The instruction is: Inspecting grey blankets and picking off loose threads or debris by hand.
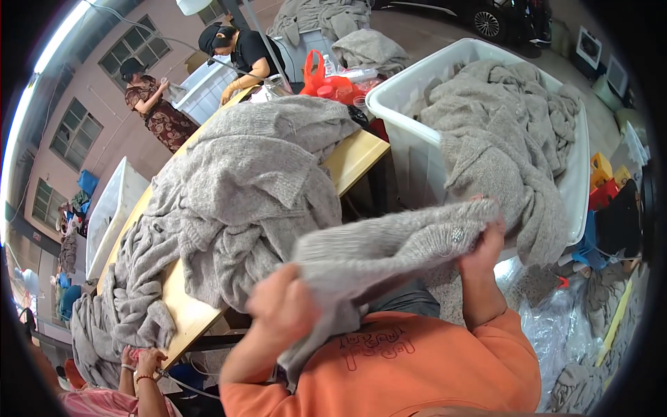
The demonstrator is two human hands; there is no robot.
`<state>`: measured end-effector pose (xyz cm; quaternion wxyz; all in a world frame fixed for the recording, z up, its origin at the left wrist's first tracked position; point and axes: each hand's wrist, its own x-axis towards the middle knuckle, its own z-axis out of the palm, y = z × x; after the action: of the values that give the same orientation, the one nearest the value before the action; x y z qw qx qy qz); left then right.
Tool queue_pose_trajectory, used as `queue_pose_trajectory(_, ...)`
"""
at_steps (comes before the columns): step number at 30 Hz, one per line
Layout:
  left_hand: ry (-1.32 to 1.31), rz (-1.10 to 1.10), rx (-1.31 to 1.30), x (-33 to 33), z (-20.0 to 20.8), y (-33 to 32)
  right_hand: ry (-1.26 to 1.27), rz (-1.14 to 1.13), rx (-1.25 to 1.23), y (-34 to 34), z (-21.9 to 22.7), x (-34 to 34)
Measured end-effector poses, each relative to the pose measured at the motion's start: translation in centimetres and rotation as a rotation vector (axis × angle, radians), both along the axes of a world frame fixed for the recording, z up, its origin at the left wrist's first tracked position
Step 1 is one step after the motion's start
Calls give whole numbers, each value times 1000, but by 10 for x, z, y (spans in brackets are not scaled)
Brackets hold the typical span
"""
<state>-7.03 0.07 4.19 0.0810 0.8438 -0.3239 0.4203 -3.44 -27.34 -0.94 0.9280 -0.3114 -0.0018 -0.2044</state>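
A grey knitted sweater (389, 247) is stretched in the air between my two hands, in front of my orange shirt. My left hand (285, 300), slightly blurred, is closed on its left end. At the other end, my right hand (486, 243) grips the knit near a small shiny patch. Part of the sweater hangs down below my left hand. Beyond it, a heap of similar grey knitwear (236, 174) covers much of the wooden table (182, 321). To the right stands a white plastic bin (410, 139) full of grey knitwear, some of it draped over the near rim.
Two people (240, 55) (153, 104) handle garments at the far side. Another person's hands (142, 361) are at the table's lower left corner. A red plastic bag (326, 80) sits at the table's far end. Clear plastic sheeting (559, 320) lies on the floor at right.
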Motion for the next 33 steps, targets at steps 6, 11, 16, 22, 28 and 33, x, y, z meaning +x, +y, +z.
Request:
queue_pose_trajectory(6, 427, -188, -213, 10, -44, -49, -91, 821, -892, 39, -17, -2)
queue_pose_trajectory(11, 1121, -294, -143, 36, -61, -13, -353, 987, -1041, 54, -72, 1)
queue_pose_trajectory(16, 1237, -112, 506, 33, -156, 68, -608, 755, -875, 54, -48, 11)
queue_pose_trajectory(22, 1415, 161, 363, 2, -236, 85, -585, 838, -1073, 65, -67, 9)
queue_pose_trajectory(28, 1059, 191, -1107, 5, -186, 90, -572, 232, -1617, 52, -76, 18)
queue_pose_trajectory(33, 372, -41, -1134, 36, -39, 17, -551, -728, -1756, 13, -28, 29)
